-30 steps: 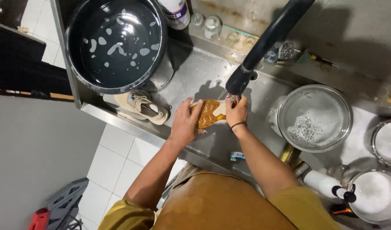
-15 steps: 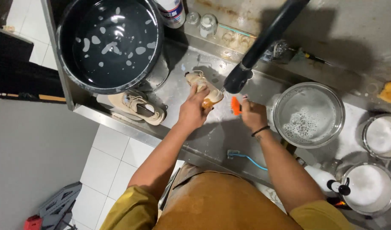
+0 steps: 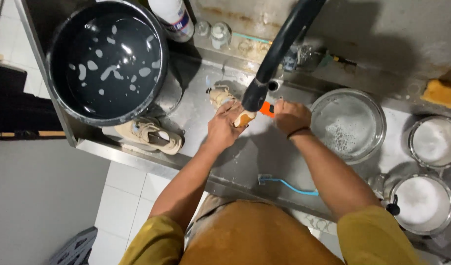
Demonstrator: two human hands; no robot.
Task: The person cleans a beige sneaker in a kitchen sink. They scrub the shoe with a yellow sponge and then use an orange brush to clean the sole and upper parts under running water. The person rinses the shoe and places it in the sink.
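Head view: left hand (image 3: 225,125) clamped on beige shoe (image 3: 224,99) under black faucet (image 3: 255,95) in sink (image 3: 265,152); right hand (image 3: 290,115) fingers closed around orange brush (image 3: 267,108); scrubbing best with shoe braced firmly.

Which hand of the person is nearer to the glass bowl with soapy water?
Right. The right hand, gripping an orange-handled brush, is just left of the glass bowl, almost at its rim. The left hand holds a beige shoe farther left, beyond the faucet.
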